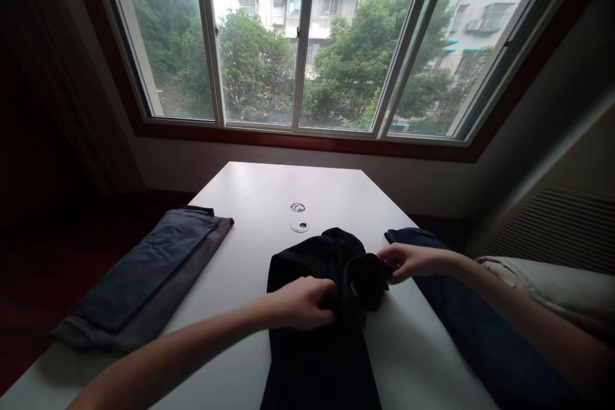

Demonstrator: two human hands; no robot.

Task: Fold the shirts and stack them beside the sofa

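Note:
A black garment (307, 262) lies bunched at its far end on the white table, and its flatter part runs toward the front edge of the view. My left hand (307, 302) is closed on the cloth near the middle, with the fingertips hidden in the folds. At the right side of the bunch, my right hand (401, 261) pinches the black cloth between thumb and fingers. A rolled or gathered end of the garment stands up between the two hands.
Folded dark blue and grey garments (144, 275) lie on the table's left side. Dark blue cloth (461, 314) lies along the right edge, beside a pale cloth bundle (552, 285). Two round inserts sit in the white table (259, 195), below a window.

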